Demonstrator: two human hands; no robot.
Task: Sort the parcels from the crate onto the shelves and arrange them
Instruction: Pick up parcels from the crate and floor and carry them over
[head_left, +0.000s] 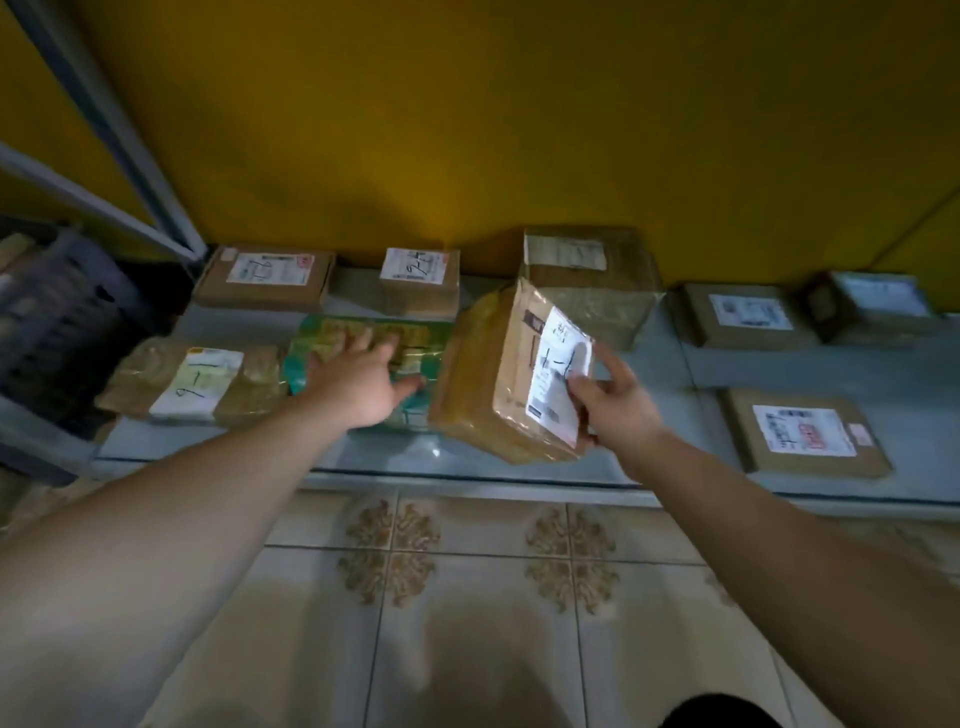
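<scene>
— Now, the left hand: how posed?
— Stretched forward on a nearly straight arm, palm down. Fingers straight and slightly spread, pressed flat on the green parcel. Gripping nothing.
— And the right hand?
— Held a little higher, wrist bent inward, curled round the lower right corner of the taped brown box. Fingertips on the white label, the rest tucked behind the box and hidden.
— Whereabouts for that box?
— Tilted up on one edge, label facing up and to the right, over the front of the shelf. Just beside the green parcel, in front of the tall box by the yellow wall. Resting on the shelf or lifted clear: cannot tell.
— Anything else around?
— Flat parcel marked 9-1 left of the green one, touching it. More labelled boxes along the back and off to the right. Dark crate at far left, patterned floor tiles below.
</scene>
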